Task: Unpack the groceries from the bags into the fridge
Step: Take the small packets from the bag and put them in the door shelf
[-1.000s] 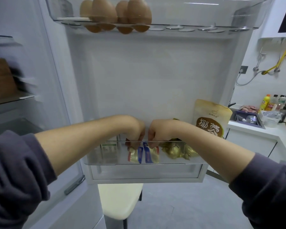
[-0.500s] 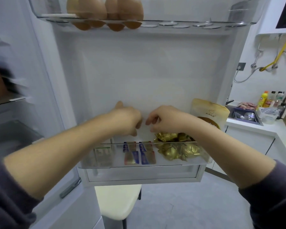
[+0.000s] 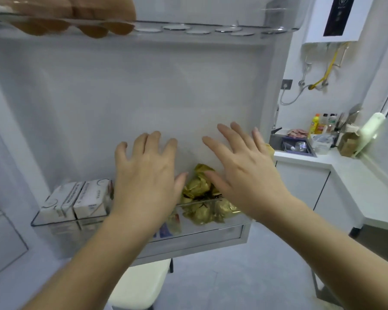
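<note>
The open fridge door faces me, with a clear door bin (image 3: 54,221) low down. In the bin stand white cartons (image 3: 89,201) at the left, small sachets (image 3: 173,224) in the middle and gold-wrapped packets (image 3: 202,198) at the right. My left hand (image 3: 147,175) hovers over the bin's middle with fingers spread and holds nothing. Over the gold packets my right hand (image 3: 244,171) is spread open and empty too. A tan pouch (image 3: 269,149) peeks out behind my right hand. Brown eggs (image 3: 94,30) sit in the top door tray.
A white stool seat (image 3: 141,287) stands below the door. To the right runs a white counter (image 3: 345,173) with a sink (image 3: 299,148), bottles (image 3: 314,124) and a paper bag (image 3: 348,145). A water heater (image 3: 336,19) hangs on the wall above.
Both hands have let go of the sachets, lifted out of the bin and spread open. The view has tilted, so the eggs sit higher in the frame.
</note>
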The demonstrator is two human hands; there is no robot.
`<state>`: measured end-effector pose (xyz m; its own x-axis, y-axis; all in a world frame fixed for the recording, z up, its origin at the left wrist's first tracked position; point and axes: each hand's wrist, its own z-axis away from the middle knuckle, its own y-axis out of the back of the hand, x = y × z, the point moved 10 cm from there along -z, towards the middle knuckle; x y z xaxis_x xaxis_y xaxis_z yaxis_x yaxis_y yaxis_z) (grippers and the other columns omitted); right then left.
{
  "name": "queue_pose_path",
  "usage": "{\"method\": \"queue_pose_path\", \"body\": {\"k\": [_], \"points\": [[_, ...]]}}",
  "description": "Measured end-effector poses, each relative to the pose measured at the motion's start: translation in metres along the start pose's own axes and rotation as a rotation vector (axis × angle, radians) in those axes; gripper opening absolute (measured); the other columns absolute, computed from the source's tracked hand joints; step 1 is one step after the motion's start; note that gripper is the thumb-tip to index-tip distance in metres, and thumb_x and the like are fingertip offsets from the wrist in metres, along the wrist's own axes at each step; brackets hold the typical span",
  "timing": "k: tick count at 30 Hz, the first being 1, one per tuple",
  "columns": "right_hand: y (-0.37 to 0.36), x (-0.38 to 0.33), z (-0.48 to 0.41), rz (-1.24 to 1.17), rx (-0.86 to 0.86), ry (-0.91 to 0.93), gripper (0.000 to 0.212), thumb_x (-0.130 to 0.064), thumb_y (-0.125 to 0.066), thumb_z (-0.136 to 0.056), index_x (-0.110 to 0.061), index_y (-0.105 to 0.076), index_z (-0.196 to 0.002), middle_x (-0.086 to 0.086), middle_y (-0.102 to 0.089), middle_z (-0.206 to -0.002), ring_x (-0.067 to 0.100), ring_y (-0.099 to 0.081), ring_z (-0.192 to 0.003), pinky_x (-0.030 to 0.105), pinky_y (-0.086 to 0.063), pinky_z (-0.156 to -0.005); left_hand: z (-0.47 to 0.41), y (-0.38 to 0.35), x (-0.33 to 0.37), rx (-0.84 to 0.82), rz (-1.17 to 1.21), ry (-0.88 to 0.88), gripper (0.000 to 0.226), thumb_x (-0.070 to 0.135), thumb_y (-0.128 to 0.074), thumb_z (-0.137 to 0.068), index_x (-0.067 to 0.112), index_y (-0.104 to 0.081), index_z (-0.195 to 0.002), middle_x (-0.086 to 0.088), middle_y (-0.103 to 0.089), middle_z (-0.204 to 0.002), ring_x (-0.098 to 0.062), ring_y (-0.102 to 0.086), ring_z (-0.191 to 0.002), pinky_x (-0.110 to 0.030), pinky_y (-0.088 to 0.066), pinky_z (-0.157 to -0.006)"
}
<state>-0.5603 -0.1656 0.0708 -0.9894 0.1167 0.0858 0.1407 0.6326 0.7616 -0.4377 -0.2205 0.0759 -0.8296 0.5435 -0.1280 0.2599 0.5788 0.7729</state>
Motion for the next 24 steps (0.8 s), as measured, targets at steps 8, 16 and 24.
{"method": "queue_pose_path", "body": {"k": [8,16,24], "points": [[0.064,0.085,0.071,0.116,0.124,-0.188,0.062,-0.048,-0.046,-0.091,-0.026,-0.036,-0.148,0.012,-0.027,-0.159,0.035,-0.015,-0.149,0.064,-0.011,-0.116,-0.001,0.026,0.11,0.038,0.249,-0.132,0.079,0.062,-0.034,-0.087,0.028,-0.01,-0.154,-0.009,-0.006,-0.162,-0.031,0.002,-0.15,-0.06,-0.005,-0.115],[0.128,0.216,0.2,0.305,-0.008,-0.467,0.066,-0.053,-0.037,-0.092,-0.03,-0.026,-0.152,0.01,-0.02,-0.161,0.032,-0.007,-0.151,0.061,0.001,-0.115,0.027,0.056,0.292,0.113,0.475,-0.379,0.076,0.057,-0.042,-0.087,0.022,-0.025,-0.152,-0.014,-0.019,-0.16,-0.035,-0.011,-0.148,-0.066,-0.008,-0.113],[0.183,0.328,0.366,0.427,-0.198,-0.732,0.068,-0.061,-0.016,-0.093,-0.032,-0.018,-0.154,0.008,-0.008,-0.164,0.032,0.002,-0.151,0.062,0.006,-0.115,0.092,0.063,0.49,0.037,0.628,-0.584,0.075,0.058,-0.044,-0.09,0.022,-0.024,-0.153,-0.012,-0.015,-0.162,-0.032,-0.006,-0.15,-0.064,-0.004,-0.115]]}}
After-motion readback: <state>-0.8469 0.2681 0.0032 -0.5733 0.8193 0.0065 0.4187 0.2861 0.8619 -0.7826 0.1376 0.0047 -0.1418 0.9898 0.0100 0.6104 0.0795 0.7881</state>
